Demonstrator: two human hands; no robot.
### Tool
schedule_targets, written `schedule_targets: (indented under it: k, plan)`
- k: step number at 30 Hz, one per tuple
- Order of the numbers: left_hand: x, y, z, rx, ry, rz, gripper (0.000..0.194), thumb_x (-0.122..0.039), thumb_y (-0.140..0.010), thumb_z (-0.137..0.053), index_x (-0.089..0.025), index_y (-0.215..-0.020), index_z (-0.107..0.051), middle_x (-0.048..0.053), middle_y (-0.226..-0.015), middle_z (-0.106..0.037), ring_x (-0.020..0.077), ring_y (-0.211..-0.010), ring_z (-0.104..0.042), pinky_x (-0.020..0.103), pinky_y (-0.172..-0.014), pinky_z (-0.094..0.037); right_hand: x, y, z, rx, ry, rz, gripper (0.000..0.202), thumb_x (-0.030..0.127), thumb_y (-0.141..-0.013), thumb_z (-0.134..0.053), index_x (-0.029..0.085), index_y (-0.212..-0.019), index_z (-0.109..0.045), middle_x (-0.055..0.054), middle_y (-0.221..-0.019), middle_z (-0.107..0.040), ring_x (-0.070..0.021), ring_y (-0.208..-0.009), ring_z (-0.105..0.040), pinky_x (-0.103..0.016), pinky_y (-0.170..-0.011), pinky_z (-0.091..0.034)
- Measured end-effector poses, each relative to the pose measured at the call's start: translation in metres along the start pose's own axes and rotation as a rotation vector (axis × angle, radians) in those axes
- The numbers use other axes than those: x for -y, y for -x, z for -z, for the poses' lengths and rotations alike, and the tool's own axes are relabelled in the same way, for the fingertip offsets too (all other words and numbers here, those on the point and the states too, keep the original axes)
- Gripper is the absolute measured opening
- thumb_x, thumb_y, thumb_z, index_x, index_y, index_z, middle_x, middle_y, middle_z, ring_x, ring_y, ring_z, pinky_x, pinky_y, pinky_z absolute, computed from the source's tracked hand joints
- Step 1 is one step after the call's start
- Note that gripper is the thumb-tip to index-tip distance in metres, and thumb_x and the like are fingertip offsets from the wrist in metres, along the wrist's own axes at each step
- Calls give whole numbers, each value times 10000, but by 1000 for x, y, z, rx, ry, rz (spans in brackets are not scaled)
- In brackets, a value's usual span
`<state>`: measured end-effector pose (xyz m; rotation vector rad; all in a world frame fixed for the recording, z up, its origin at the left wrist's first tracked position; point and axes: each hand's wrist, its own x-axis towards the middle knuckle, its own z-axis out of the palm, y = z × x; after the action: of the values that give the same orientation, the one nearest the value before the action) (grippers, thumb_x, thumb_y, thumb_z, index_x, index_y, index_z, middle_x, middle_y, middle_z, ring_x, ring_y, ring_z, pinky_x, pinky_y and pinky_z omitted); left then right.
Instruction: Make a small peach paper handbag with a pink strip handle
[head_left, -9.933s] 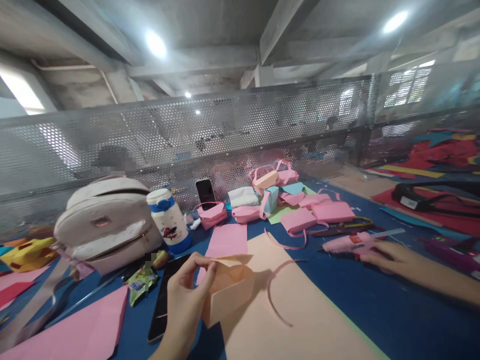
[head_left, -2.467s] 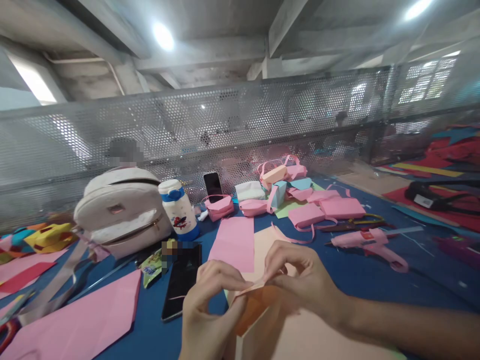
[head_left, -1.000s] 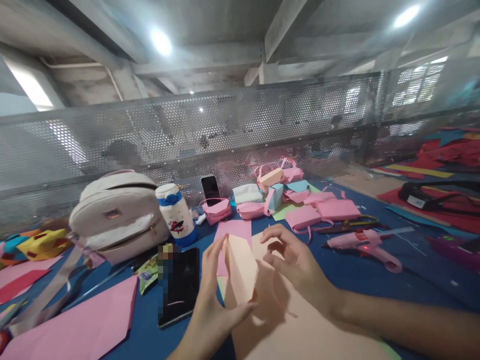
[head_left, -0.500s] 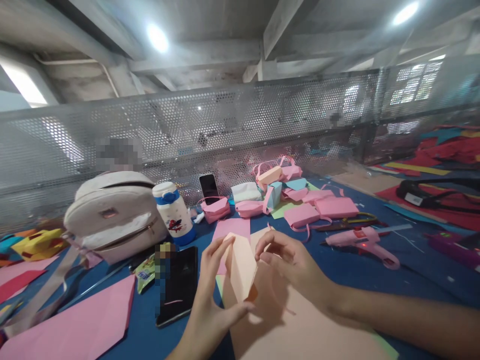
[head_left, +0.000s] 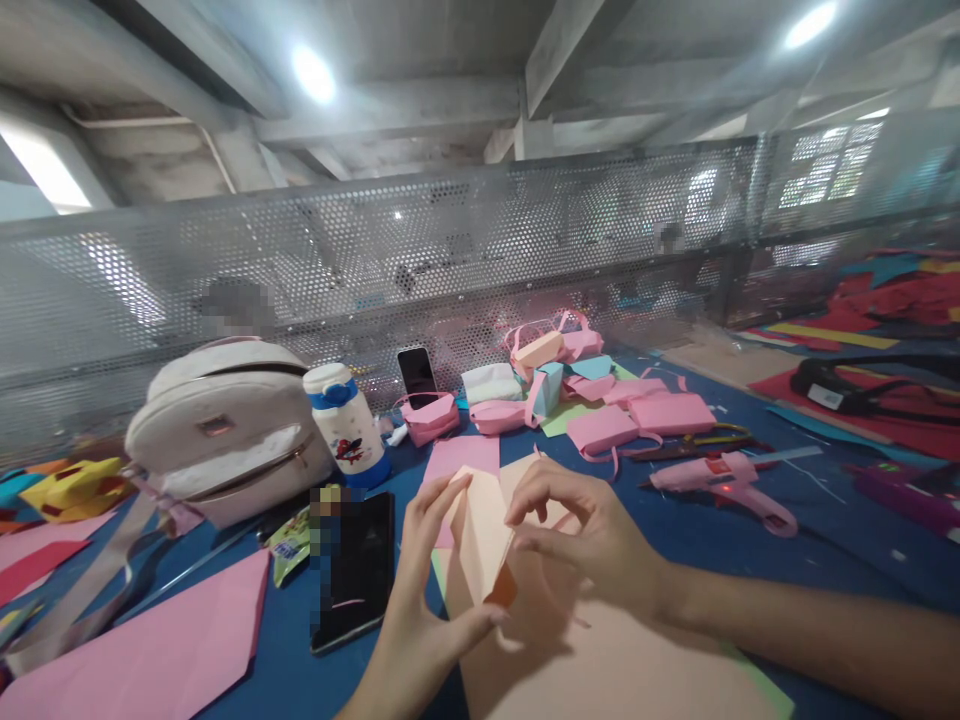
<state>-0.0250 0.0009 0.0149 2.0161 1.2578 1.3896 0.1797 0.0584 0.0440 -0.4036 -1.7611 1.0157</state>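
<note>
A folded peach paper piece (head_left: 484, 535), shaped like a small open box or pouch, is held over the sheets at the middle of the table. My left hand (head_left: 431, 590) grips it from the left, fingers at its far end and thumb at its near end. At its right edge, the curled fingers of my right hand (head_left: 581, 520) press on the paper; the exact fingertip contact is partly hidden. Beneath both hands lies a large peach sheet (head_left: 600, 650). A pink sheet (head_left: 480, 455) shows just beyond them.
Right of my hands lies a pink glue gun (head_left: 720, 480), with scissors (head_left: 697, 442) behind it. Several pink paper bags (head_left: 604, 430) sit farther back. On the left are a tablet or phone (head_left: 364, 570), a bottle (head_left: 349, 425), a white backpack (head_left: 225, 430) and a pink sheet (head_left: 165, 640).
My right hand's fingers have shifted slightly along the paper's right edge, and its thumb has moved a little away from the index finger. My left hand keeps its hold.
</note>
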Motion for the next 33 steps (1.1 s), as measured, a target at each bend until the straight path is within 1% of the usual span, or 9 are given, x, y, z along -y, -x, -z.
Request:
schedule_targets:
  k: [8,15,20,28,33]
  plan:
    - [2,2,0,21,34,12,849,-702,-730,-698,-414,-1466,-386,78,-1508,-342,391,-1448,-217,634,-1167,-186,1,-1,1,-3,-2,19,207,462,-839,-750,257,-818,-733,-9,-814,-689,-178,-776,-560,-359,-775,-443]
    - [1,1,-1,26,48,34,867,-731,-701,-698,-426,-1456,-400,72,-1498,-342,407,-1440,-230,639,-1160,-197,1,-2,1,-13,12,39,228,463,-822,-767,238,-795,-735,-12,-786,-693,-170,-747,-554,-348,-750,-450]
    - [1,1,-1,37,55,24,863,-733,-714,-684,-421,-1463,-389,77,-1503,-330,407,-1446,-217,640,-1164,-183,1,-2,1,-1,23,75,213,448,-840,-754,240,-795,-738,-7,-778,-694,-165,-746,-555,-345,-743,-447]
    - [-1,3,-1,44,73,41,862,-718,-705,-703,-435,-1458,-395,69,-1516,-313,415,-1454,-194,643,-1168,-163,2,-2,2,2,33,89,209,434,-843,-754,232,-792,-745,-9,-784,-694,-162,-748,-562,-346,-764,-438]
    - [0,3,0,56,80,42,853,-708,-709,-708,-437,-1456,-398,70,-1514,-315,415,-1452,-197,641,-1168,-162,2,-2,2,10,31,84,198,423,-843,-758,231,-795,-751,-5,-788,-695,-162,-753,-560,-369,-827,-416]
